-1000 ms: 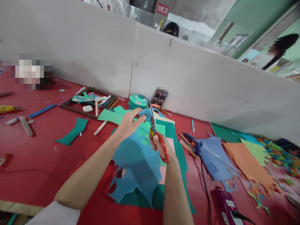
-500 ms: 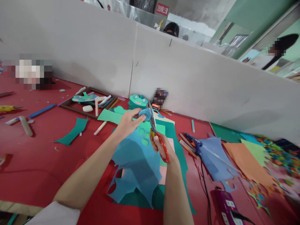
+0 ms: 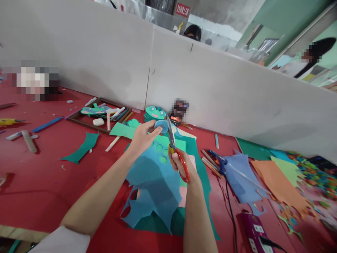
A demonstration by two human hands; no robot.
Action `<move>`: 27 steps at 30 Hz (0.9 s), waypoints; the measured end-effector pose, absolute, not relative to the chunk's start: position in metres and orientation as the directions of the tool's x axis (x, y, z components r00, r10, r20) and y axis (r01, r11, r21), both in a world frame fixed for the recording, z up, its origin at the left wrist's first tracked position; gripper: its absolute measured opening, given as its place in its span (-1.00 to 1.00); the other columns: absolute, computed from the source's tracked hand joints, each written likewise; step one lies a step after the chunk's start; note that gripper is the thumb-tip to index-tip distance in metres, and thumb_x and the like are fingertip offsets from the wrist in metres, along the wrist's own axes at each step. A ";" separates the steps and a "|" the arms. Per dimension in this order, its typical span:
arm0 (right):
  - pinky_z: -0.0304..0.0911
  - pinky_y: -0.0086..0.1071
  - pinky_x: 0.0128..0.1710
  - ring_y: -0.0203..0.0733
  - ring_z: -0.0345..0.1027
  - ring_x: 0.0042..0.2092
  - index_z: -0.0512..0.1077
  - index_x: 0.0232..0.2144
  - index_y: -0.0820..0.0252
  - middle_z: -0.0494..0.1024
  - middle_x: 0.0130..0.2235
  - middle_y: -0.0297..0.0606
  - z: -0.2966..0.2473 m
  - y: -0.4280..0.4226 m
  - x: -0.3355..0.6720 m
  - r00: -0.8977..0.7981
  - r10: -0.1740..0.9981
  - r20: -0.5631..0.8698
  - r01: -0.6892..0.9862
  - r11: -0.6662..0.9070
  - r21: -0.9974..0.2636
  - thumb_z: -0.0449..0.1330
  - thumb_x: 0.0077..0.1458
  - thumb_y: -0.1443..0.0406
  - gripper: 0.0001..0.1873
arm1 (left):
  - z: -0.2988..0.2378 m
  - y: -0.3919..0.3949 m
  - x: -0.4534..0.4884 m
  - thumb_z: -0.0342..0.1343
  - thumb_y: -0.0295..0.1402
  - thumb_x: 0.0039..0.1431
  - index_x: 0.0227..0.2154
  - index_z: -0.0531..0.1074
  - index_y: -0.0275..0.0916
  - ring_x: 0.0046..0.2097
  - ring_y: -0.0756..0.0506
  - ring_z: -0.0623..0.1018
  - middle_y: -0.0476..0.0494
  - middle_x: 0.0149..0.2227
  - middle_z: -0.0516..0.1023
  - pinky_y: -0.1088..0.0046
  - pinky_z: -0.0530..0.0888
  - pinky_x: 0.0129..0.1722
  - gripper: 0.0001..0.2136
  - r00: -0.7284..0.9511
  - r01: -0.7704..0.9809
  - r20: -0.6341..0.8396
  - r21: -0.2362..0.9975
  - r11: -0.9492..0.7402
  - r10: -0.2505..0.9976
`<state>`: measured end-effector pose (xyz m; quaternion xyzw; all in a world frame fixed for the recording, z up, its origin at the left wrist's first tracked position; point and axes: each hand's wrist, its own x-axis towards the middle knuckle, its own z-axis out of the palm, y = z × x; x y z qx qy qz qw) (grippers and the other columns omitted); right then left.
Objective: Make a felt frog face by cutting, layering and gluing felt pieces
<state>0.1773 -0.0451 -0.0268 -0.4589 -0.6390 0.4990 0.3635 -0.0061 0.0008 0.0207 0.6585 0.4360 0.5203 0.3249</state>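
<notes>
Pinched in the fingers of my left hand [image 3: 144,136] is a small round blue felt piece [image 3: 161,126]. My right hand [image 3: 183,164] grips scissors [image 3: 171,135] with red and yellow handles, their blades pointing up and lying against the right edge of the piece. Below both hands spreads a large blue felt sheet [image 3: 155,186] with round holes and a ragged lower edge. It lies over dark green felt [image 3: 202,182], with pink and light green sheets also showing.
At the back left is a brown frame [image 3: 76,121] with sticks and pens; beside it stand stacked green frog-face cutouts [image 3: 155,114]. Rightward lie a blue glue gun [image 3: 219,160] with a cord, blue and orange felt [image 3: 279,179], scraps, and a purple power strip [image 3: 254,232].
The round blue piece has turned slightly and shifted a little left in my left fingers. The scissors stay almost in the same place beside it.
</notes>
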 end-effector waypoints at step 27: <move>0.01 -0.39 -0.51 -0.33 0.00 -0.50 0.22 -0.38 0.17 0.17 -0.55 -0.41 -0.026 -0.045 0.178 -0.369 0.922 0.121 0.257 0.227 -0.939 -0.11 0.06 -0.26 -0.38 | 0.020 0.003 -0.010 0.00 -0.33 0.19 -0.46 0.34 -0.26 -0.39 0.01 0.41 0.01 -0.47 0.43 0.53 0.30 -0.39 -0.84 0.198 0.320 0.488 0.787 -0.527 0.850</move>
